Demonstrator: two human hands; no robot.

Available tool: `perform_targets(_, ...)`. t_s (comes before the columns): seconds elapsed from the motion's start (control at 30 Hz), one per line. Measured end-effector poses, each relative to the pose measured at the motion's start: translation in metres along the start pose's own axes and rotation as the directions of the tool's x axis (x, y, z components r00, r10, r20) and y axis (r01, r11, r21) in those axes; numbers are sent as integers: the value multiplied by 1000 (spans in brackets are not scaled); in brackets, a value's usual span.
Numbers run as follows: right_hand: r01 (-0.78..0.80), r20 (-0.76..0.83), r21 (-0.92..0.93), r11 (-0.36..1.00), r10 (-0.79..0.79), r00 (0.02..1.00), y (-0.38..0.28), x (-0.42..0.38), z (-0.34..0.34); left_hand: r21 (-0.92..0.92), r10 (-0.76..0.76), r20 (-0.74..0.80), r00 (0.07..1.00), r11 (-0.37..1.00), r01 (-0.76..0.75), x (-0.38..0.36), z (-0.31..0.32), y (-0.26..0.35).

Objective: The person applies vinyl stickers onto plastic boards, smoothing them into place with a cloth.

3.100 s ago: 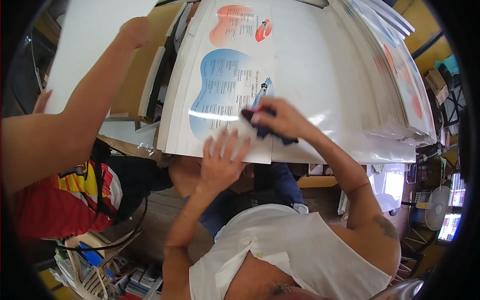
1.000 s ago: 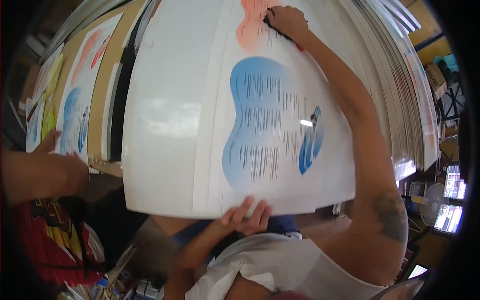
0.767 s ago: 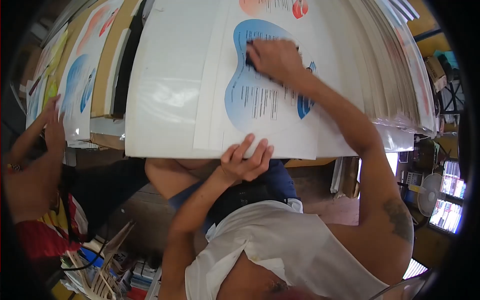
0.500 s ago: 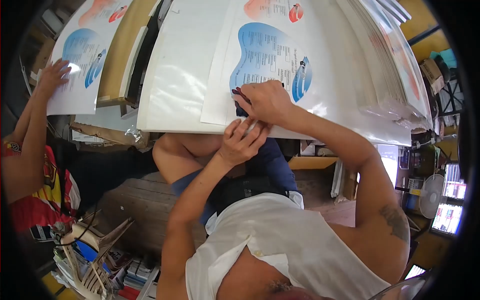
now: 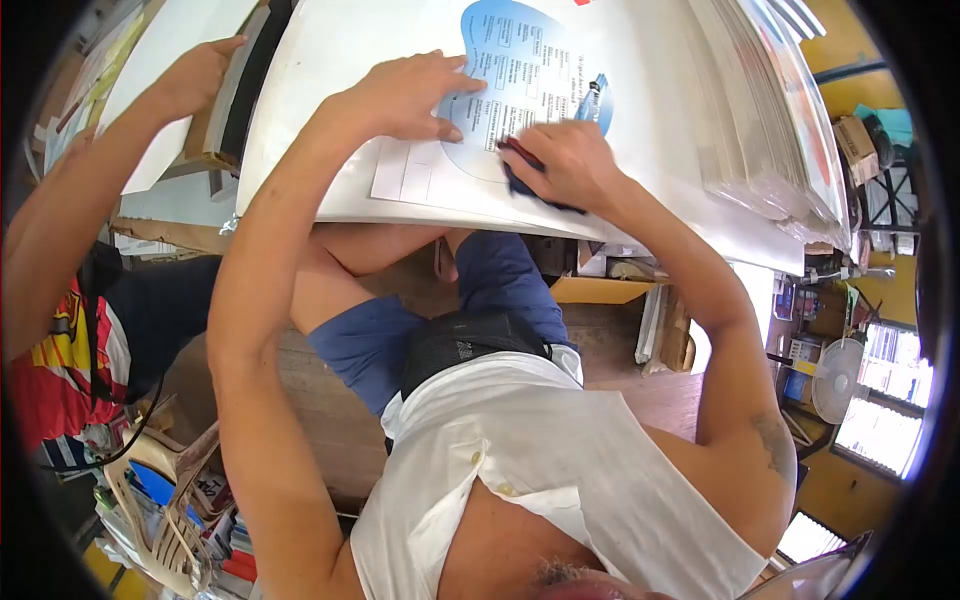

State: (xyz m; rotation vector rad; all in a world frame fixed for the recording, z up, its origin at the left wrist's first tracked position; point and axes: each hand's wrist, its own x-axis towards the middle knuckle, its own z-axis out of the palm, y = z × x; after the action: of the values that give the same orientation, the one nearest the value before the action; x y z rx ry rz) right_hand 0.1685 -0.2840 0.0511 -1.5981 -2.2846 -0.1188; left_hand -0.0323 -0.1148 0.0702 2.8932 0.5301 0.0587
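A white printed sheet (image 5: 548,55) with a blue curved shape and blocks of text lies on the white table (image 5: 345,195). My left hand (image 5: 415,95) rests on its left side with fingers spread. At the lower right of the blue shape, my right hand (image 5: 570,165) is closed around a dark navy and red cloth (image 5: 530,180), pressed to the sheet. Part of the cloth is hidden under the fingers, and the right hand is slightly blurred. A blank strip of paper (image 5: 405,172) with faint lines shows at the sheet's lower left corner.
Thick stacked sheets in clear plastic (image 5: 745,110) stand along the table's right side. At the left, a co-worker's hand (image 5: 200,80) reaches over a white sheet (image 5: 165,125). A plastic chair (image 5: 165,510) and a fan (image 5: 835,383) are farther off.
My left hand has left the table's front edge and now lies on the printed sheet. My right hand has moved right with the cloth. The co-worker's hand has shifted right.
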Motion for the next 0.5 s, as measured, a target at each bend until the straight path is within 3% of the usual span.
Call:
perform_targets(0.07,78,-64,-61,995,-82,995,-10,-33,-17,26,-21,11,1000,999,21,-14,-3,3)
perform_targets(0.2,120,1,-47,992,-120,993,5,-66,-37,25,-41,31,999,999,40,-6,-6,7)
perform_targets(0.33,237,-17,-27,971,-237,971,-15,-31,-18,13,-64,55,996,998,63,-4,-9,8)
perform_targets(0.43,383,-177,-77,920,-391,903,-54,17,18,49,4,4,1000,999,-4,-7,-7,2)
perform_targets(0.5,419,-236,-3,908,-408,882,-77,50,50,48,19,8,1000,999,-19,-5,-3,-1)
